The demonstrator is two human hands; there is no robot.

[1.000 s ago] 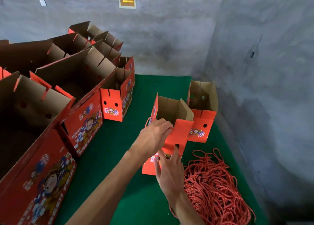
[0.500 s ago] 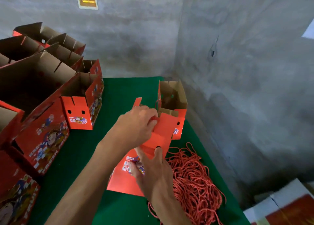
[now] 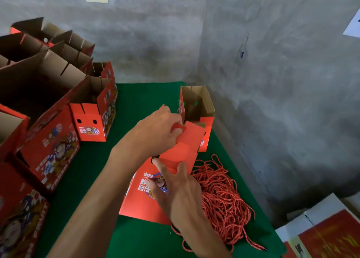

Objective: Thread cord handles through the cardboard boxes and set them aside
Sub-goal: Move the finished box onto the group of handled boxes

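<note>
Bench (image 3: 148, 102): open boxes (image 3: 91, 109) stacked along left; one open box (image 3: 196, 102) at rear right; tilted box (image 3: 175, 160) centre, before it; cord pile (image 3: 224, 197) just right of centre box.

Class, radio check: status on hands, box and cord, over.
Left hand pinches red cord at box flap. Right hand braces box front, fingers straight. Cord pile beside it. Nothing blocking.

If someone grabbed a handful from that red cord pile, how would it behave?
The cord pile would probably droop limply, since its strands lie in loose curls. They overlap heavily, so a handful would likely drag neighbours along. It seems unlikely to roll.
</note>
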